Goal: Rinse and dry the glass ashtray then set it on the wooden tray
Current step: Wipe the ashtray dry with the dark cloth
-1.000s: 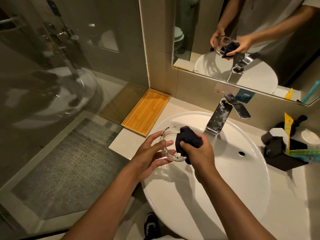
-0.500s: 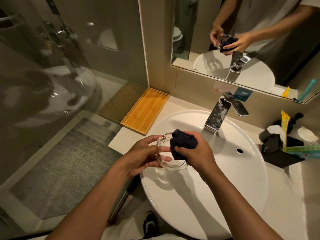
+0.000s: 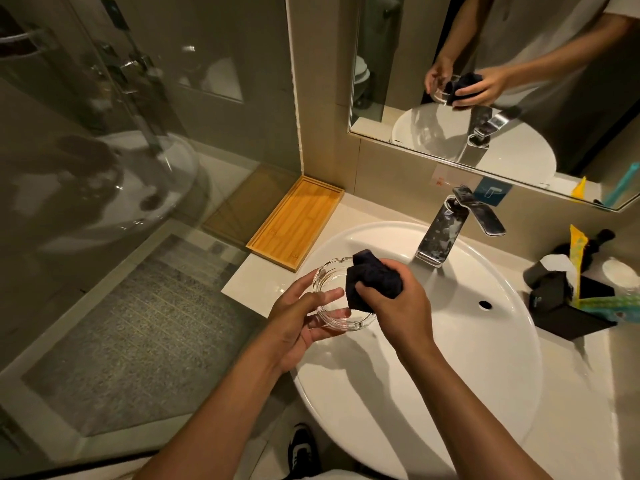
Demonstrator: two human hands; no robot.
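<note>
A clear glass ashtray (image 3: 331, 285) is held over the left rim of the white basin (image 3: 450, 341). My left hand (image 3: 299, 317) grips it from the left and below, fingers across its edge. My right hand (image 3: 394, 306) is closed around a bunched dark cloth (image 3: 372, 278) that presses into the ashtray's right side. The wooden tray (image 3: 298, 221) lies bare on the counter at the back left, against the glass wall.
A chrome faucet (image 3: 440, 233) stands behind the basin with no water running. A black box (image 3: 568, 306) with yellow and teal packets sits on the counter at right. The mirror (image 3: 502, 81) hangs above, and a glass shower partition (image 3: 138, 168) borders the left.
The cloth has shifted around inside the ashtray and the ashtray has tilted slightly in my left hand. Both hands stay over the basin's left side.
</note>
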